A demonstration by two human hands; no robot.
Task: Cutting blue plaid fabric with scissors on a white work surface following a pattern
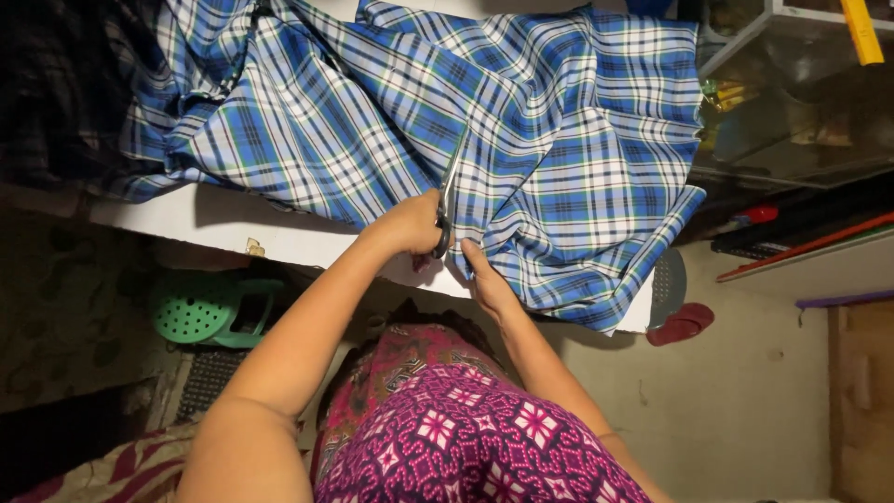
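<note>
Scissors (447, 200) cutting plaid cloth (559, 140)

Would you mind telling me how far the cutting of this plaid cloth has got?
Early, it seems. The left hand holds scissors, blades pointing into the cloth near the table edge, while the right hand steadies the cloth beside them. No finished cut shows; nearly all the cloth lies ahead of the blades.

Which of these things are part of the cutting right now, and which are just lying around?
In use:
left hand holding scissors
right hand on the blue checked cloth
white table

Lying about:
green stool
red slipper
dark checked cloth
</note>
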